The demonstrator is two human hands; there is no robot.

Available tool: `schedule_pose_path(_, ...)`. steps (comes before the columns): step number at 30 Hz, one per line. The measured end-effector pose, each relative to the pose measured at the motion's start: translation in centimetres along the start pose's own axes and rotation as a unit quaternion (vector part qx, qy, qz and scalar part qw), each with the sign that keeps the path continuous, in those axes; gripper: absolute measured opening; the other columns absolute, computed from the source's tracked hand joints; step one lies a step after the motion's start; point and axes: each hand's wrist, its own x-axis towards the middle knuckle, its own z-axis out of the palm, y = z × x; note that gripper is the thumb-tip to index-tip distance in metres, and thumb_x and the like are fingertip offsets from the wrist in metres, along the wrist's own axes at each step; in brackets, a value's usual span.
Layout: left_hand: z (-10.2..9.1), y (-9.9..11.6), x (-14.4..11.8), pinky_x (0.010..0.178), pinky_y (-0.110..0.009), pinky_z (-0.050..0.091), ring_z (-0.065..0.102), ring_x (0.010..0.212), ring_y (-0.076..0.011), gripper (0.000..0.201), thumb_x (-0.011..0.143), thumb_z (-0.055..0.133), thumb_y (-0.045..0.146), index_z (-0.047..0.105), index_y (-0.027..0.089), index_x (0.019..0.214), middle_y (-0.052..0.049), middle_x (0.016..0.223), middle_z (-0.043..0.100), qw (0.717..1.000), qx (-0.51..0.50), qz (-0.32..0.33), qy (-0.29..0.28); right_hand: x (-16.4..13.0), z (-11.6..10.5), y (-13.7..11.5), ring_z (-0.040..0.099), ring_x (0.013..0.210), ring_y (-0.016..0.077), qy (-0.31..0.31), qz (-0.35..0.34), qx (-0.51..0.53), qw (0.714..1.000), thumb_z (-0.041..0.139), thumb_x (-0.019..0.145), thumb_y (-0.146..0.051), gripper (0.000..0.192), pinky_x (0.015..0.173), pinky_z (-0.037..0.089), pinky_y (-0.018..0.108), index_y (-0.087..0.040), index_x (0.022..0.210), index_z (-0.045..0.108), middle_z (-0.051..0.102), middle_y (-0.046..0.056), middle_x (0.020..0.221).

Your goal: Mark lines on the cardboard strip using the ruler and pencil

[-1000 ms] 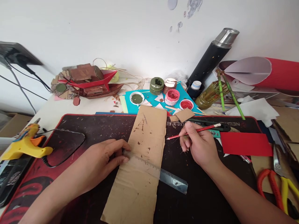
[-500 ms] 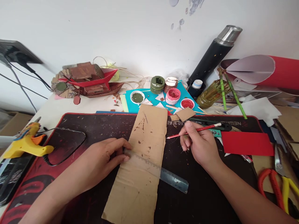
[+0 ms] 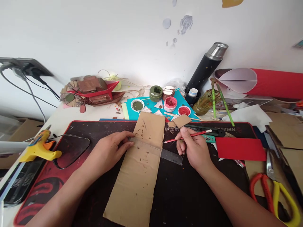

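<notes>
A long strip of brown cardboard (image 3: pixel 139 176) lies lengthwise before me on the dark desk mat (image 3: pixel 189 195). Across its upper part rests a clear plastic ruler (image 3: pixel 170 156), its right end sticking out past the strip. My left hand (image 3: pixel 111 149) pinches the ruler's left end between thumb and fingers at the cardboard's left edge. Just right of the strip, my right hand (image 3: pixel 195 148) is closed around a red pencil (image 3: pixel 199 134). The pencil's tip points left, close to the cardboard's right edge.
A yellow glue gun (image 3: pixel 41 149) lies at the left. Behind the mat stand a model boat (image 3: pixel 94 91), open paint pots (image 3: pixel 170 103) and a black thermos (image 3: pixel 204 69). Red paper (image 3: pixel 240 148) and red-and-yellow-handled scissors (image 3: pixel 270 186) lie at the right.
The ruler has slid up the cardboard, away from me, with my left hand on it. My right hand still holds the pencil near the strip's right edge. The camera view has shifted.
</notes>
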Motion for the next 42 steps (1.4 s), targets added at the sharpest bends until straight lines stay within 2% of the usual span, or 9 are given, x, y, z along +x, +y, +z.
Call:
schedule_pose_path(5, -0.6, 0.8, 2.0, 0.078, -0.036, 0.056, 0.076, 0.083, -0.0253, 0.038, 0.107, 0.05, 0.049, 0.074, 0.026, 0.125, -0.002, 0.091, 0.078, 0.997, 0.071, 0.002, 0.006, 0.0, -0.1, 0.1, 0.053, 0.035, 0.0109, 0.007, 0.004, 0.013, 1.0, 0.081, 0.09, -0.077, 0.063, 0.039, 0.038, 0.021, -0.018, 0.071, 0.072, 0.048, -0.006, 0.045)
schedule_pose_path(11, -0.5, 0.0, 3.2, 0.082, -0.04, 0.06, 0.08, 0.095, -0.0298, 0.04, 0.107, 0.051, 0.048, 0.075, 0.026, 0.131, -0.005, 0.106, 0.084, 0.995, 0.095, 0.021, -0.002, 0.1, -0.1, 0.0, 0.053, 0.034, 0.0106, 0.018, 0.011, 0.026, 0.999, 0.082, 0.087, -0.079, 0.064, 0.038, 0.037, 0.021, -0.018, 0.072, 0.072, 0.048, -0.007, 0.045)
schedule_pose_path(14, -0.1, -0.1, 2.7, 0.09, -0.046, 0.062, 0.079, 0.107, -0.0334, 0.044, 0.11, 0.051, 0.047, 0.073, 0.023, 0.14, -0.009, 0.117, 0.083, 0.99, 0.125, 0.042, 0.04, 0.1, 0.0, -0.1, 0.054, 0.034, 0.0106, 0.022, 0.013, 0.027, 0.999, 0.083, 0.086, -0.079, 0.064, 0.038, 0.036, 0.02, -0.018, 0.072, 0.072, 0.048, -0.007, 0.045)
schedule_pose_path(17, 0.4, 0.6, 1.8, 0.1, -0.05, 0.061, 0.075, 0.115, -0.0339, 0.039, 0.114, 0.051, 0.042, 0.075, 0.02, 0.135, -0.012, 0.122, 0.081, 0.964, 0.194, 0.115, 0.14, 0.0, 0.0, -0.2, 0.054, 0.034, 0.0107, 0.03, 0.011, 0.027, 0.999, 0.084, 0.085, -0.079, 0.064, 0.038, 0.036, 0.02, -0.018, 0.071, 0.071, 0.048, -0.007, 0.044)
schedule_pose_path(18, 0.7, 0.8, 1.5, 0.103, -0.049, 0.06, 0.074, 0.117, -0.0324, 0.035, 0.114, 0.052, 0.038, 0.076, 0.02, 0.133, -0.012, 0.125, 0.081, 0.955, 0.206, 0.15, 0.151, 0.0, 0.0, -0.2, 0.054, 0.033, 0.0109, 0.032, 0.01, 0.026, 0.999, 0.084, 0.086, -0.078, 0.063, 0.038, 0.037, 0.02, -0.018, 0.071, 0.071, 0.047, -0.007, 0.044)
schedule_pose_path(20, 1.5, 1.3, 1.0, 0.112, -0.049, 0.057, 0.071, 0.128, -0.0305, 0.031, 0.115, 0.053, 0.029, 0.075, 0.021, 0.135, -0.01, 0.138, 0.078, 0.941, 0.213, 0.229, 0.133, 0.0, 0.0, -0.2, 0.053, 0.033, 0.011, 0.038, 0.005, 0.025, 0.999, 0.083, 0.087, -0.078, 0.063, 0.038, 0.037, 0.021, -0.018, 0.07, 0.071, 0.047, -0.007, 0.044)
schedule_pose_path(23, 3.0, 1.5, 0.4, 0.112, -0.046, 0.057, 0.069, 0.135, -0.0293, 0.033, 0.116, 0.053, 0.028, 0.072, 0.018, 0.141, -0.009, 0.148, 0.075, 0.923, 0.236, 0.288, 0.1, 0.0, 0.0, -0.3, 0.053, 0.033, 0.011, 0.045, -0.006, 0.019, 0.999, 0.082, 0.088, -0.078, 0.063, 0.038, 0.037, 0.021, -0.019, 0.07, 0.071, 0.047, -0.007, 0.044)
schedule_pose_path(30, 4.8, 1.5, -0.8, 0.111, -0.049, 0.059, 0.068, 0.138, -0.0354, 0.042, 0.115, 0.052, 0.029, 0.068, 0.011, 0.149, -0.018, 0.153, 0.07, 0.917, 0.288, 0.26, 0.098, -0.1, -0.3, -1.0, 0.054, 0.034, 0.0107, 0.068, -0.052, 0.004, 0.996, 0.082, 0.09, -0.075, 0.06, 0.038, 0.039, 0.02, -0.019, 0.071, 0.071, 0.047, -0.007, 0.044)
schedule_pose_path(42, 5.5, 1.7, -1.5, 0.117, -0.053, 0.06, 0.065, 0.144, -0.0365, 0.046, 0.116, 0.047, 0.025, 0.064, 0.007, 0.154, -0.018, 0.156, 0.069, 0.919, 0.294, 0.251, 0.076, -0.3, -0.3, -0.9, 0.054, 0.036, 0.0123, 0.064, -0.051, -0.028, 0.996, 0.078, 0.094, -0.074, 0.058, 0.039, 0.041, 0.023, -0.02, 0.072, 0.072, 0.048, -0.006, 0.046)
